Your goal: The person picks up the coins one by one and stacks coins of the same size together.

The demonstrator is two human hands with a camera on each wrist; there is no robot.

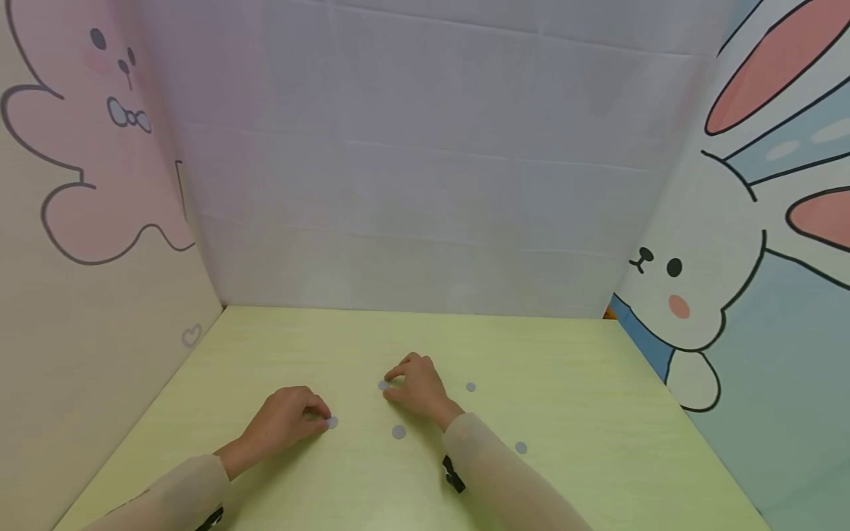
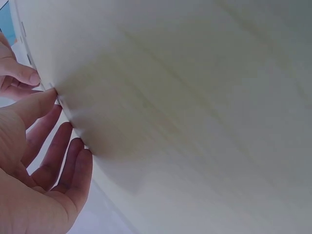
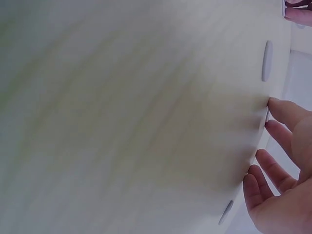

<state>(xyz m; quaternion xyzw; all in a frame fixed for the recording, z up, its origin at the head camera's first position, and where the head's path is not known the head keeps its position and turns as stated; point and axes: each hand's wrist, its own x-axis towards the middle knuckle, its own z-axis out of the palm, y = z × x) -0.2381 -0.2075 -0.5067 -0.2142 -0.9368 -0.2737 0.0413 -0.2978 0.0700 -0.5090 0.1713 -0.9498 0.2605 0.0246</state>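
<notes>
Small flat grey discs lie on a pale yellow-green tabletop. In the head view my left hand (image 1: 282, 420) pinches one grey disc (image 1: 333, 422) at its left side between thumb and fingertips. Farther back, my right hand (image 1: 420, 385) has its thumb and index finger about another grey disc (image 1: 383, 385). The left wrist view shows the left hand (image 2: 46, 161) with fingertips down on the tabletop, its disc mostly hidden. In the right wrist view, the right hand (image 3: 287, 161) holds a thin disc edge between thumb and index finger.
A third disc (image 1: 398, 432) lies between the two forearms. Two more, a far disc (image 1: 471, 386) and a near disc (image 1: 521, 448), lie right of the right arm. A white back wall (image 1: 425, 184) and printed side panels (image 1: 750, 354) enclose the tabletop (image 1: 564, 383).
</notes>
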